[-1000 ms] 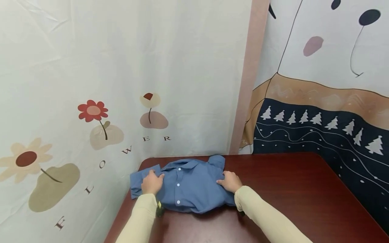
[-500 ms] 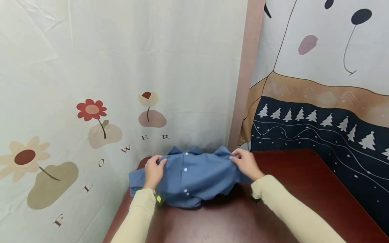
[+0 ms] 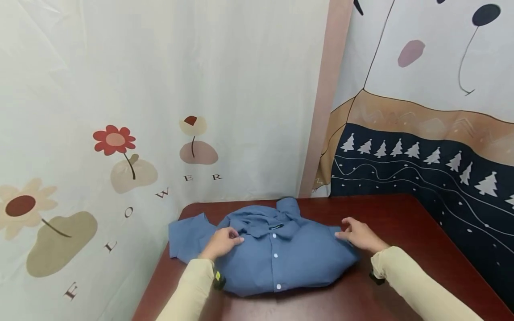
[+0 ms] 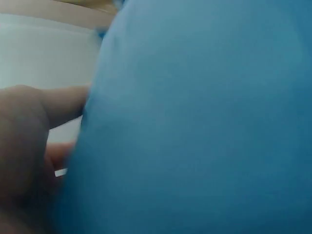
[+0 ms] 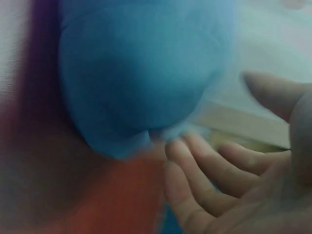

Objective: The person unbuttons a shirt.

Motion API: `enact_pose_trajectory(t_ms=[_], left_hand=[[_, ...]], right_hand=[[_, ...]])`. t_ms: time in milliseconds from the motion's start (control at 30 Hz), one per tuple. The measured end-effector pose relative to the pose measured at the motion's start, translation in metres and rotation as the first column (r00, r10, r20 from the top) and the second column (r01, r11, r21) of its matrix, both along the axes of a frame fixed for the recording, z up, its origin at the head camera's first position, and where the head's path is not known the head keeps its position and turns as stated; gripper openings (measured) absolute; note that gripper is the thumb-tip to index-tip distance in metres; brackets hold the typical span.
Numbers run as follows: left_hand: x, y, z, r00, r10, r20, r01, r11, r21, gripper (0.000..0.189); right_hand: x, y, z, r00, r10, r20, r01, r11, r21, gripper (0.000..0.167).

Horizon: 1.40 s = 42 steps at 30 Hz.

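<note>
Mahogany-red table (image 3: 385,211) | blue shirt (image 3: 259,258) | under left hand (image 3: 221,243), beside right hand (image 3: 362,235)

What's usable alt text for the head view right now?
A blue cloth shirt with white buttons lies on a glossy reddish-brown table, a person's bare left hand near its collar and right hand at its edge. Behind are a pale flower-printed backdrop and a backdrop with white trees on dark blue.

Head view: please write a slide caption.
Left hand and right hand at a blue button-front shirt on a red-brown table.
</note>
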<state>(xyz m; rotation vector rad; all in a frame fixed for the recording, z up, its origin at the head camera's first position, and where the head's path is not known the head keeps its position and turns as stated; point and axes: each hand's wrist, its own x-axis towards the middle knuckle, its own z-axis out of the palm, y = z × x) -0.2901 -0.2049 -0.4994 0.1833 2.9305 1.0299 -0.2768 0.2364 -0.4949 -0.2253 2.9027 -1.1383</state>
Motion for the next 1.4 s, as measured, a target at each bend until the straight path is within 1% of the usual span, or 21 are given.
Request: enact_pose_trajectory(t_ms=[67,100,200,267,367,433,500,533,600,667,700,767,867,967,1000,1067,1133,1200,1267,1333,1400], left_hand=[[-0.006,0.001,-0.011,0.997,0.025,0.077,-0.023,1.000,-0.018,0.029],[-0.010,0.001,-0.014,0.995,0.043,0.093,-0.042,0.999,-0.014,0.033],[-0.020,0.006,-0.016,0.983,0.084,0.163,-0.083,0.996,-0.011,0.045],[-0.026,0.009,-0.014,0.969,0.081,0.233,-0.075,0.997,-0.036,0.055],[-0.031,0.013,-0.011,0.947,0.031,0.320,-0.009,0.997,-0.072,0.064],[-0.032,0.014,-0.010,0.942,-0.038,0.333,0.060,0.997,-0.057,0.051],[-0.032,0.013,-0.005,0.946,-0.125,0.298,0.126,0.992,0.016,0.037],[-0.032,0.012,-0.002,0.949,-0.173,0.263,0.164,0.985,0.056,0.037],[-0.033,0.009,0.006,0.952,-0.254,0.173,0.230,0.962,0.150,0.043],[-0.033,0.008,0.019,0.954,-0.294,0.056,0.273,0.931,0.241,0.037],[-0.033,0.007,0.025,0.957,-0.290,-0.002,0.279,0.920,0.275,0.032],[-0.034,0.009,0.037,0.969,-0.226,-0.102,0.247,0.921,0.302,0.023],[-0.042,0.016,0.044,0.980,-0.078,-0.182,0.127,0.953,0.275,0.018],[-0.056,0.017,0.030,0.986,0.059,-0.156,-0.038,0.990,0.135,0.019],[-0.060,0.016,0.022,0.988,0.089,-0.128,-0.080,0.994,0.070,0.020],[-0.066,0.012,0.003,0.990,0.139,-0.024,-0.140,0.989,-0.051,0.024],[-0.066,0.008,-0.014,0.986,0.146,0.084,-0.134,0.981,-0.139,0.034],[-0.063,0.005,-0.027,0.977,0.129,0.170,-0.101,0.981,-0.165,0.044],[-0.059,0.003,-0.032,0.971,0.095,0.219,-0.062,0.986,-0.153,0.052],[-0.057,0.001,-0.031,0.974,0.054,0.221,-0.023,0.990,-0.139,0.056],[-0.057,-0.001,-0.023,0.982,0.018,0.190,0.008,0.991,-0.134,0.055]], right_hand=[[-0.010,-0.006,-0.016,0.999,-0.026,0.043,0.024,0.999,0.025,0.063],[-0.016,-0.011,-0.022,0.998,-0.047,0.050,0.046,0.999,0.024,0.066],[-0.034,-0.027,-0.034,0.996,-0.074,0.058,0.072,0.997,0.040,0.072],[-0.042,-0.036,-0.039,0.994,-0.071,0.084,0.065,0.995,0.075,0.072],[-0.046,-0.044,-0.039,0.991,-0.043,0.130,0.025,0.990,0.136,0.056],[-0.046,-0.045,-0.035,0.989,-0.009,0.150,-0.012,0.990,0.137,0.034],[-0.045,-0.041,-0.028,0.991,0.049,0.126,-0.061,0.993,0.099,0.013],[-0.045,-0.038,-0.023,0.992,0.076,0.100,-0.083,0.994,0.065,0.009],[-0.044,-0.028,-0.010,0.991,0.131,0.019,-0.131,0.991,-0.003,0.011],[-0.043,-0.015,0.005,0.984,0.150,-0.094,-0.157,0.985,-0.074,0.011],[-0.042,-0.009,0.013,0.982,0.133,-0.135,-0.149,0.982,-0.119,0.010],[-0.039,0.001,0.028,0.978,0.069,-0.199,-0.104,0.979,-0.174,0.011],[-0.042,0.009,0.038,0.963,-0.049,-0.264,-0.007,0.978,-0.209,0.016],[-0.055,0.007,0.021,0.949,-0.116,-0.292,0.078,0.987,-0.140,0.018],[-0.059,0.005,0.011,0.954,-0.117,-0.276,0.091,0.990,-0.105,0.019],[-0.064,0.004,-0.013,0.978,-0.095,-0.186,0.091,0.995,-0.029,0.027],[-0.063,0.001,-0.034,0.996,-0.081,-0.037,0.082,0.996,0.028,0.041],[-0.059,0.001,-0.047,0.993,-0.073,0.091,0.065,0.995,0.081,0.054],[-0.054,0.002,-0.052,0.985,-0.078,0.156,0.061,0.992,0.111,0.060],[-0.053,0.003,-0.051,0.984,-0.064,0.164,0.047,0.993,0.109,0.040],[-0.054,0.008,-0.045,0.993,-0.009,0.114,-0.001,0.996,0.087,0.020]])
